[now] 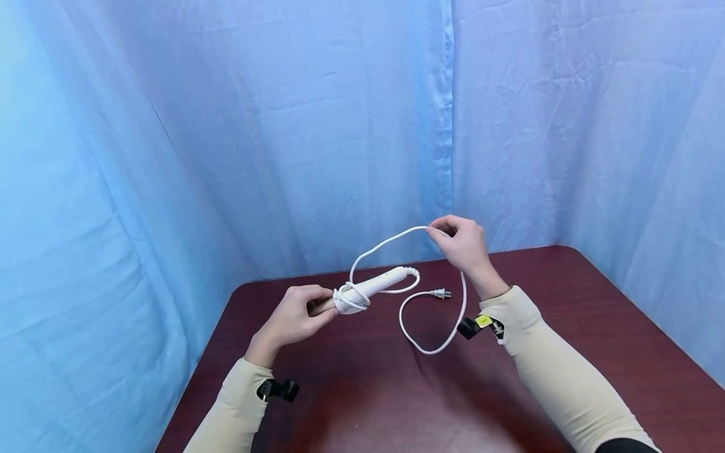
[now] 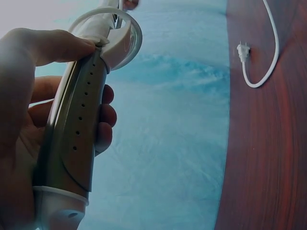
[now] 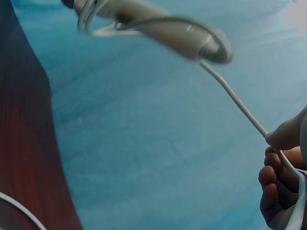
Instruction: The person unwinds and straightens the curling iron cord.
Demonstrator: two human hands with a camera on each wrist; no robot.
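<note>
Firmly curled, the left hand (image 1: 294, 318) grips the barrel end of a white curling iron (image 1: 368, 288), thumb on top and fingers wrapped beneath, holding it above the dark red surface (image 1: 595, 327); several loops of white cord (image 1: 436, 343) are wound round the iron just beside that hand; the right hand (image 1: 461, 242), raised higher and nearly closed, pinches the cord between thumb and fingertips; from there the cord drops, curves across the surface and ends in a plug (image 1: 440, 293) lying flat; the iron's tip is hidden in the left palm; the right wrist view blurs the iron.
</note>
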